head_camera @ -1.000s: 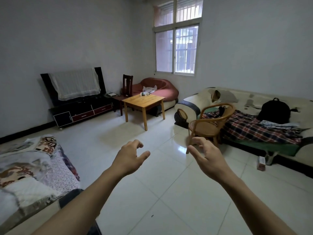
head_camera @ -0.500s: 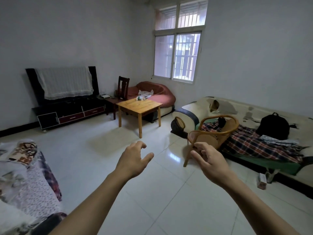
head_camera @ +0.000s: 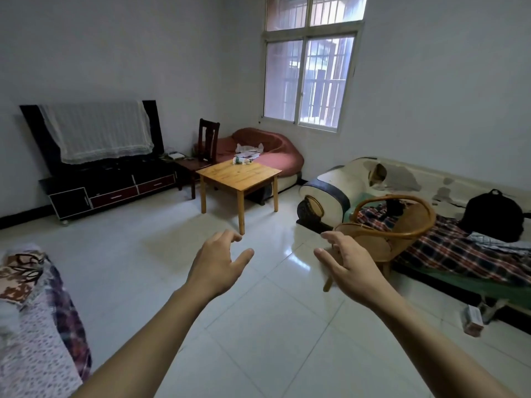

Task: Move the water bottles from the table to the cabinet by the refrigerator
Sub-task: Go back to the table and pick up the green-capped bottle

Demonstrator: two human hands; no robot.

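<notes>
Across the room, on the far edge of the small wooden bench [head_camera: 238,175], a water bottle [head_camera: 242,160] lies on its side. It looks see-through with a green band. It is so small from here that I cannot tell if more bottles lie with it, or if it is full. Some papers [head_camera: 248,150] sit just behind it on the red couch [head_camera: 275,152].

Both hands are held out in front, over the white tile floor [head_camera: 258,326]. They are well apart from the bench. The left hand [head_camera: 217,261] holds nothing, and its fingers bend loosely with the thumb out. The right hand [head_camera: 349,264] holds nothing too, and its fingers are spread and a little bent. A round cane chair [head_camera: 393,225] stands just past the right hand, by the long sofa [head_camera: 402,179] with the plaid blanket [head_camera: 448,248] and the black backpack [head_camera: 492,214].

I think the job is at the start, with the walk to the bench to come first. I see no cabinet and no fridge from here.

A bottle like this is likely thin plastic. It is light if empty and heavier if full. It is smooth and round, so it can roll off the bench if bumped. A hard squeeze may dent it. The best place to hold it is around the middle, with the fingers on one side and the thumb on the other
</notes>
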